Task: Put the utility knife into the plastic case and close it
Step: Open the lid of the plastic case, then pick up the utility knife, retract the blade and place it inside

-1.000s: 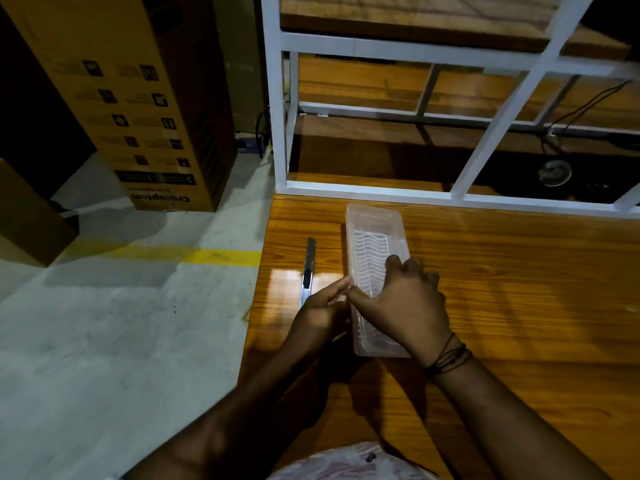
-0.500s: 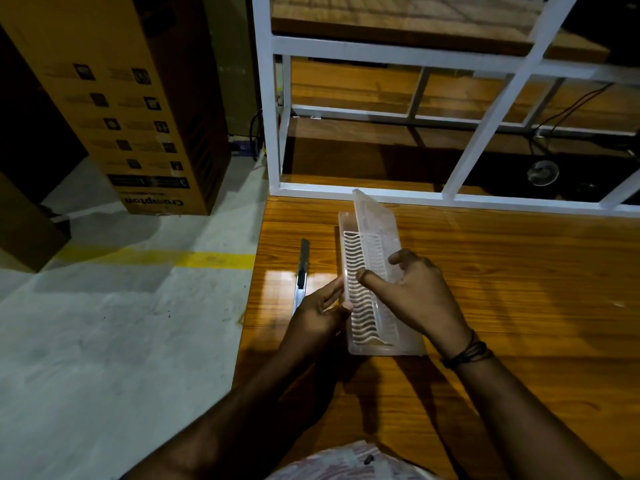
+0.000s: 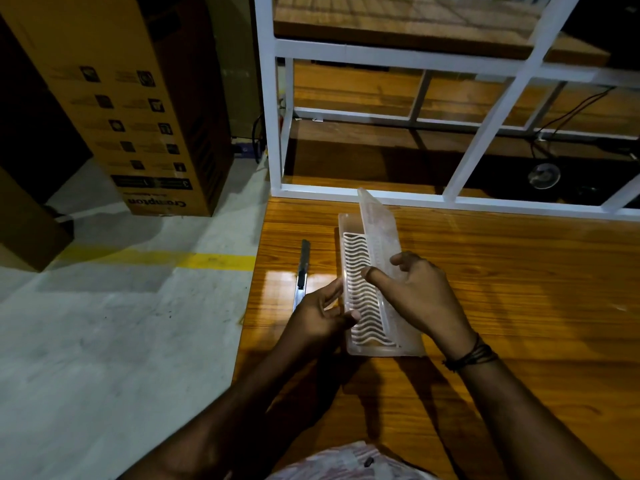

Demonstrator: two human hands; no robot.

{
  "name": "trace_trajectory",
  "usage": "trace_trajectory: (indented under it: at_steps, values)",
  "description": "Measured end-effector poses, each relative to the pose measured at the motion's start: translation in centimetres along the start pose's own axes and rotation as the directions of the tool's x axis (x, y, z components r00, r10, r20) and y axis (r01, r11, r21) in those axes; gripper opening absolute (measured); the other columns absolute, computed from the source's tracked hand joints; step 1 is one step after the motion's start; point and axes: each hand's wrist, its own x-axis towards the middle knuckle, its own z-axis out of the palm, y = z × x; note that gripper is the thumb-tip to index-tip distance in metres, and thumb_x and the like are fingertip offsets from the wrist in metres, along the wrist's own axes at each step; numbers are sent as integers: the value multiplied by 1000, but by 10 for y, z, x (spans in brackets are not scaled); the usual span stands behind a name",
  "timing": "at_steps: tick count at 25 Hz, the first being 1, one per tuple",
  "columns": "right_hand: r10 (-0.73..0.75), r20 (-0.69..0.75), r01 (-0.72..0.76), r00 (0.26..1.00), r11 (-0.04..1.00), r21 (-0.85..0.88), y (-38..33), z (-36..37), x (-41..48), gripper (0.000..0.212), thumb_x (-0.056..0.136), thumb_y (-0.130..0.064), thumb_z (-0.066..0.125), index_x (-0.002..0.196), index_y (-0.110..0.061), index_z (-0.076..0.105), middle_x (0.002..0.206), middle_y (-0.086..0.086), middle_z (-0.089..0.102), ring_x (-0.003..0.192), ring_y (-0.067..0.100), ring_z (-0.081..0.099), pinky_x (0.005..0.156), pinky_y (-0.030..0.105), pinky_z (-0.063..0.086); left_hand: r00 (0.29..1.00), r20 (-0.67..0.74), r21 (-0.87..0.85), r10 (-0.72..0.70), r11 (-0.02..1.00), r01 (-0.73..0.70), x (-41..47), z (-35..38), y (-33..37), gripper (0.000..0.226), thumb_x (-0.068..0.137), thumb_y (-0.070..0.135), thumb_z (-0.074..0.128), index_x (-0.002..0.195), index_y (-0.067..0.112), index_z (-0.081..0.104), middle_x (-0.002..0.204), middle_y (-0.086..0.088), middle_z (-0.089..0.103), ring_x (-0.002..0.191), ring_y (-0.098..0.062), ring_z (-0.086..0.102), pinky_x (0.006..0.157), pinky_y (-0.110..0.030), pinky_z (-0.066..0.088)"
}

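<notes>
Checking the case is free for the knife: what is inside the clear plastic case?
Inside the clear plastic case only a white wavy-ribbed floor shows; no tool. The right hand, lifting the lid, hides part of it. The grey utility knife lies outside, on the wooden table.

The left hand (image 3: 320, 315) hides the utility knife's (image 3: 302, 268) near end.

You see a clear translucent plastic case (image 3: 377, 292) with a white wavy-ribbed insert, a slim grey-and-black utility knife (image 3: 302, 268), a glossy orange-brown wood-grain table (image 3: 519, 306), a white metal frame (image 3: 381, 195), and a brown cardboard box (image 3: 138, 109) with black icons.
</notes>
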Motion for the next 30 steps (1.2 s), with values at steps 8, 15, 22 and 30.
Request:
trace_trajectory:
  at_steps: [8,15,22,30]
  values:
    - [-85,2,85,996,996,-39,16,-52,10,26,99,-32,49,81,-24,66,76,-1,68,68,19,66,58,33,51,1000,-19,10,18,1000,-18,-3,-7,4,66,89,8,79,150,15,53,149,-3,62,128,-10,66,101,-29,59]
    - [25,-184,-47,983,992,-118,83,-48,36,34,97,-13,52,129,-7,60,107,18,71,85,30,64,71,37,50,1000,-22,15,7,1000,-7,-7,-14,13,56,93,1,72,145,12,58,144,-5,65,119,-5,69,91,-23,61]
    - [149,-176,-191,973,948,-255,116,-20,43,27,97,-17,56,122,-6,59,122,20,61,110,37,57,92,51,50,1000,-25,100,5,995,-2,-13,-17,18,51,92,8,75,141,13,62,138,2,68,107,10,70,78,-11,57]
    - [67,-218,-127,974,954,-271,106,-19,38,32,94,-20,62,124,-7,64,128,23,56,114,39,56,90,44,49,873,-483,454,64,871,187,-21,-41,6,9,88,28,79,83,23,73,79,3,77,74,-19,75,70,-42,65]
